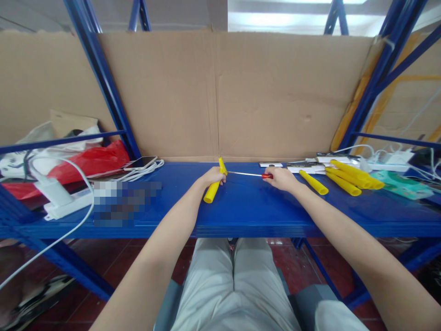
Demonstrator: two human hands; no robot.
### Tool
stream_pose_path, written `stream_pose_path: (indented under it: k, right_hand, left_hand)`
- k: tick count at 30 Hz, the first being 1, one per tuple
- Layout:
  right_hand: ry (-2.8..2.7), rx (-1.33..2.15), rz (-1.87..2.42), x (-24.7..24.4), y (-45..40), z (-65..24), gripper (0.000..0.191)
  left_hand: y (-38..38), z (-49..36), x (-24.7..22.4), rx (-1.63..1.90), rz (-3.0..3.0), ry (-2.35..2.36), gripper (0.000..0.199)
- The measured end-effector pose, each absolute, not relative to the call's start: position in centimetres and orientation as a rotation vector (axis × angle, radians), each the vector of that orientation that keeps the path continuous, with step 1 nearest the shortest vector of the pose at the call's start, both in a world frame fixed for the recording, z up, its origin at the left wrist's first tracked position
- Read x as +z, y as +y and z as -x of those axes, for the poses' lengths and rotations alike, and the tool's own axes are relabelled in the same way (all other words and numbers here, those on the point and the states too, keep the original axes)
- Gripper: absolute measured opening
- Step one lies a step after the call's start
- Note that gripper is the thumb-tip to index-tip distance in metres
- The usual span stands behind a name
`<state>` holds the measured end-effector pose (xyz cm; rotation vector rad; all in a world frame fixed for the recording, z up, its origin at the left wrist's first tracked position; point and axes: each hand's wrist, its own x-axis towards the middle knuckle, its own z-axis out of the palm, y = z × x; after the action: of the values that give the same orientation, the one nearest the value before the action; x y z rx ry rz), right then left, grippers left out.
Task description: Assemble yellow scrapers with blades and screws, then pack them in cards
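My left hand [216, 175] is closed around a yellow plastic tubular handle [212, 192], which stands tilted over the blue table, its wide end toward me and a narrower yellow part at the top. My right hand [280, 177] grips a screwdriver [246, 174] by its red handle. The long metal shaft points left, and its tip meets the yellow piece near my left fingers. Whether the tip sits in a screw is too small to tell. Right of my right hand lies a single yellow handle [313, 182], beside a small pile of similar yellow handles [347, 176].
Small boxes and packets [336, 159] lie behind the yellow pile, with a green packet [401, 184] at right. On the left are a white power strip [74, 202], coiled white cables [144, 169] and a red bag [93, 161]. Cardboard [275, 96] stands along the back between blue posts [110, 82].
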<state>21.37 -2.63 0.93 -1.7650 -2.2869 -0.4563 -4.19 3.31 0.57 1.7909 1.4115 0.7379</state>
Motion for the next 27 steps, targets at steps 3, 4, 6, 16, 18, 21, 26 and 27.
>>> stream_pose_path:
  k: [3,4,6,16,18,21,26,27]
  right_hand:
    - [-2.294,-0.448,1.768,1.0,-2.7,-21.3,0.012]
    - [-2.294,-0.445,1.772,1.0,-2.7,-21.3,0.012]
    - [-2.292,-0.440,1.781,1.0,-2.7,-21.3,0.012]
    - [-2.256,-0.430,1.817,0.9,-2.5,-21.2,0.014]
    - [-2.248,-0.430,1.816,0.8,-2.4,-21.2,0.014]
    - [-2.253,-0.426,1.817,0.7,-2.3,-21.2,0.014]
    - [-2.257,-0.390,1.825,0.7,-2.2,-21.3,0.013]
    - [-2.251,-0.372,1.826,0.6,-2.2,-21.3,0.013]
  left_hand:
    - [3.2,4.1,0.6,0.743,-1.788,1.409,0.017]
    - [3.1,4.1,0.6,0.747,-1.785,1.410,0.017]
    - [2.9,4.1,0.7,0.752,-1.778,1.412,0.017]
    - [2.6,4.0,1.0,0.734,-1.776,1.442,0.017]
    - [2.4,3.9,1.1,0.741,-1.769,1.440,0.017]
    - [2.3,3.9,1.1,0.750,-1.758,1.440,0.017]
    - [2.4,3.9,1.1,0.744,-1.757,1.443,0.018]
    - [2.5,3.9,1.1,0.741,-1.760,1.441,0.018]
